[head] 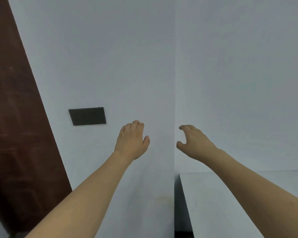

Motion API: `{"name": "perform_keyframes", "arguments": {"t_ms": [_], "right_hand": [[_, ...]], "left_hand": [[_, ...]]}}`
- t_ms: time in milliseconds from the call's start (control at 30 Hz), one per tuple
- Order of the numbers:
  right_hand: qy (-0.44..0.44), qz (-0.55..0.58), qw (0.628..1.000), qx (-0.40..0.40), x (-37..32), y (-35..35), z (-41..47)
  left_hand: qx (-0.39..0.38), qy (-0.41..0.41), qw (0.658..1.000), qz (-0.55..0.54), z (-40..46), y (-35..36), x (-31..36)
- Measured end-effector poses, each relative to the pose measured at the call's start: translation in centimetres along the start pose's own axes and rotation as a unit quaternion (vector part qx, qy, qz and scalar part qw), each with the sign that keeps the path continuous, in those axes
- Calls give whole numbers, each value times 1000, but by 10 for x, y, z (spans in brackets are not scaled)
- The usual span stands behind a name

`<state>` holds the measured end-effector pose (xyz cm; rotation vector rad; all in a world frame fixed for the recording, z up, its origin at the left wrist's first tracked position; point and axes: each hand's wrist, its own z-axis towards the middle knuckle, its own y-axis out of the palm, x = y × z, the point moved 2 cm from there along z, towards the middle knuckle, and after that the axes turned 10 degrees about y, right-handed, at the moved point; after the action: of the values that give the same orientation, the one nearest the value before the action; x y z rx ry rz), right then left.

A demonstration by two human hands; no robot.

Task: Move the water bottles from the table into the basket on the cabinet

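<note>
Bare forearms reach out — left hand (132, 140) and right hand (193, 140), each grip loosely apart, empty.

We find no readable text, label, brand, number or sign here. The dark rectangular wall plate (87, 116) on the pale wall (110, 57) is blank, and the dark brown wooden door (12, 117) carries no lettering.
</note>
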<state>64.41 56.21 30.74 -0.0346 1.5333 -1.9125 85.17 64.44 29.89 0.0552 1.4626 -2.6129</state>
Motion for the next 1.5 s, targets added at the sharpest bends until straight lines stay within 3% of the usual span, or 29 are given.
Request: {"name": "perform_keyframes", "arguments": {"t_ms": [267,733,1133,1500], "right_hand": [[-12,-14,999,-38,138,-53,-1],[2,-6,999,-36,293,-110,17],[-21,-14,997,-72,500,-180,17],[-24,-10,998,-64,592,-216,25]], "left_hand": [[-22,-28,999,-14,30,19,138],[-44,-36,997,-54,105,63,287],[-42,-42,998,-23,165,71,504],[-44,-84,994,-51,208,89,584]]}}
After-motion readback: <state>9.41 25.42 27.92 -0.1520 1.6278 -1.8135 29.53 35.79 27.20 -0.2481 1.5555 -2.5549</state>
